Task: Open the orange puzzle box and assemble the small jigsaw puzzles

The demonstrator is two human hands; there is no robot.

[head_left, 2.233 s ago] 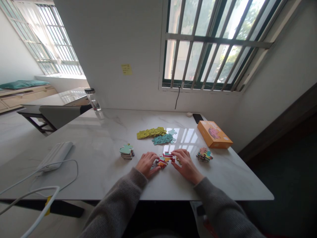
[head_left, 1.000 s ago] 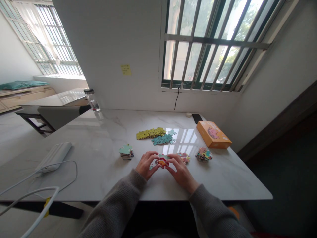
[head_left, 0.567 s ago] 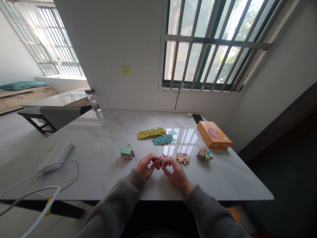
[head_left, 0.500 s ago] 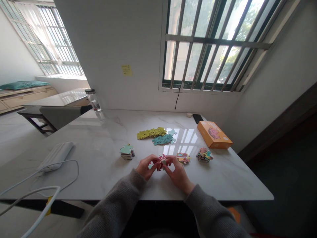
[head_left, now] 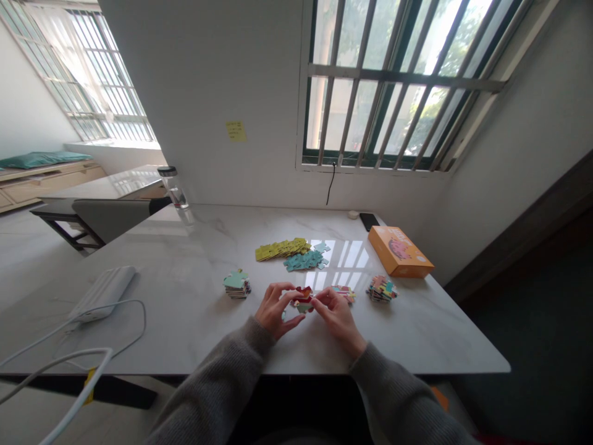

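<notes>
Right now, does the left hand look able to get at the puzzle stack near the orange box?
Probably not directly: the right hand and a low puzzle pile lie between the left hand and that puzzle stack.

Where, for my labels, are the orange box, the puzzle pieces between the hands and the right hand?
Orange box [head_left: 399, 251]: head view, on its printed top.
Puzzle pieces [head_left: 303, 306] between the hands: head view, on a green part.
Right hand [head_left: 338, 318]: head view, on its back.

head view | over near side of table [head_left: 185, 327] | facing forward-down | wall [head_left: 208, 173] farther off
</notes>
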